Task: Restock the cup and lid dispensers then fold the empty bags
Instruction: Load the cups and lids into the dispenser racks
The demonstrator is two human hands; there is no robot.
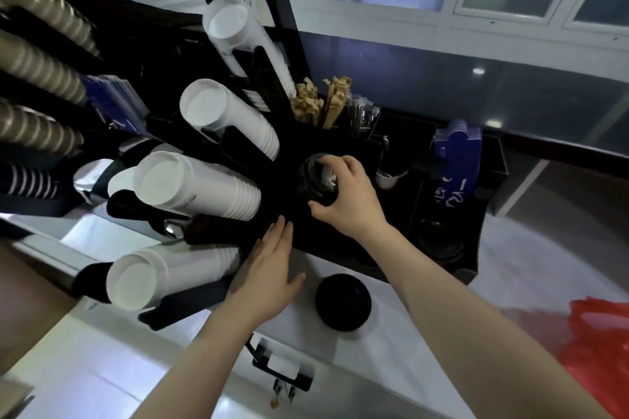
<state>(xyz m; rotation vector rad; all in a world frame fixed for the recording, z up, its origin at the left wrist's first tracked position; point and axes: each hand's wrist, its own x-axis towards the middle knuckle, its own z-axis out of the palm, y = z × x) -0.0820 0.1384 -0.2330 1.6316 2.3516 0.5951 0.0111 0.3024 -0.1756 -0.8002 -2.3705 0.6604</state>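
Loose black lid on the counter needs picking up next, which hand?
Left. The left hand lies open beside the loose lid; the right hand grips the lid stack in the organizer.

Both forearms are bare to the frame edge, and the hands wear no gloves.

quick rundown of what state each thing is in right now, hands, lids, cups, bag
right hand: fingers curled round the stack of black lids, lowering it into the lid slot
left hand: open, fingers straight, resting against the black dispenser
loose black lid: lying flat on the white counter, untouched
white cup stacks: loaded in the holders, lying tilted
red bag: crumpled on the counter, not folded
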